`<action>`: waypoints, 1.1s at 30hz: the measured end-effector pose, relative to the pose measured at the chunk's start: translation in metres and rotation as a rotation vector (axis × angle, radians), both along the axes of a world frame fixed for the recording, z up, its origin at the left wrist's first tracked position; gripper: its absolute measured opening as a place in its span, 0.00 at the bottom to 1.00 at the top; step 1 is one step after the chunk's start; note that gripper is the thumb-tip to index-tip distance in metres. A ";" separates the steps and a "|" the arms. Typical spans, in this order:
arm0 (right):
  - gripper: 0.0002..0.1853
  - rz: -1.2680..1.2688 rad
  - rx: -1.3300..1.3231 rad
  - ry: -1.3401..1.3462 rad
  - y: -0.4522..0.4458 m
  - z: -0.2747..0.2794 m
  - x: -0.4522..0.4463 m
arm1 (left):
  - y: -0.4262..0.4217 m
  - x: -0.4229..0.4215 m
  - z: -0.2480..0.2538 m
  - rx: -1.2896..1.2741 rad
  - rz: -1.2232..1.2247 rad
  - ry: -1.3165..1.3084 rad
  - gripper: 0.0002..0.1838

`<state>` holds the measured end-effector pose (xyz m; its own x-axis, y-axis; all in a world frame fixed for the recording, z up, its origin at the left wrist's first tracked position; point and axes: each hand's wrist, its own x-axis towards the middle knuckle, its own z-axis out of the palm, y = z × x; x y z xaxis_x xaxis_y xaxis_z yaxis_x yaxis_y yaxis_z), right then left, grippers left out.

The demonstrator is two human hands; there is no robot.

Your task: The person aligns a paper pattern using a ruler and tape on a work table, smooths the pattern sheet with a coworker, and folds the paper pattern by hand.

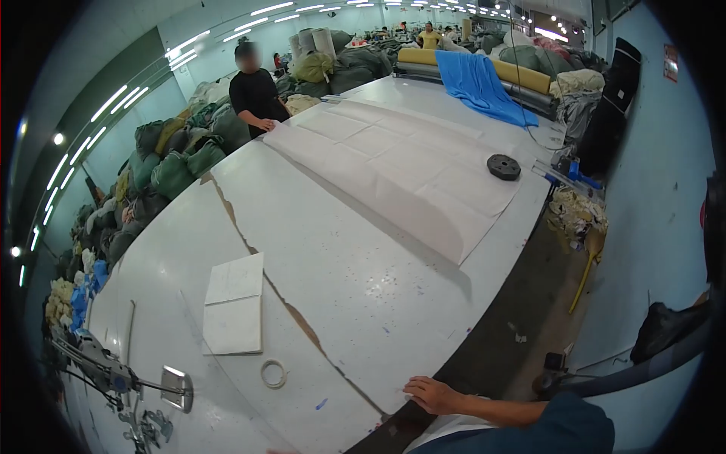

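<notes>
White paper sheet (393,163) lies on the worktop (378,325), ahead of our right hand (431,395) and well apart, its long axis running far-left. We find that hand's fingers loosely together, resting at the edge, gripping nothing visible.

The big white table (363,303) is flat and shiny, filling most of the picture. A jagged brown line runs across it from middle left to bottom middle. A big pale sheet (393,166) lies on its upper middle part, with fold lines and small wrinkles.
</notes>
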<state>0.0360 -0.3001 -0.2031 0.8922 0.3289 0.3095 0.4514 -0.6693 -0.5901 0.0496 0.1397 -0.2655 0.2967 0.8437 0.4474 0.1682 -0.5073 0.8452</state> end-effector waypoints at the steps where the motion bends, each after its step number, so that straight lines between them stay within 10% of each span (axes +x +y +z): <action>1: 0.17 -0.050 0.043 -0.015 -0.011 0.007 0.000 | -0.070 0.026 0.017 0.038 -0.172 -0.043 0.25; 3: 0.16 -0.141 0.102 0.013 -0.037 0.021 0.003 | -0.186 0.061 0.078 -0.337 -0.670 -0.190 0.24; 4: 0.16 -0.149 0.136 0.043 -0.050 0.027 0.004 | -0.226 0.074 0.091 -0.003 -0.893 0.019 0.19; 9: 0.15 -0.285 0.187 0.126 -0.155 0.032 -0.004 | -0.401 0.107 0.119 -0.050 -1.549 0.306 0.16; 24: 0.12 -0.562 0.468 0.308 -0.457 0.038 0.095 | -0.620 0.200 0.070 -1.251 -1.090 0.418 0.35; 33: 0.11 -0.705 0.259 0.296 -0.564 0.071 0.181 | -0.656 0.282 0.043 -0.755 -1.027 0.639 0.18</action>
<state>0.2175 -0.8643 -0.1323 0.9199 -0.3917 0.0169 -0.2256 -0.5641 -0.7943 0.3321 -0.5166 -0.2223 0.8883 0.1059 -0.4468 0.4568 -0.1052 0.8833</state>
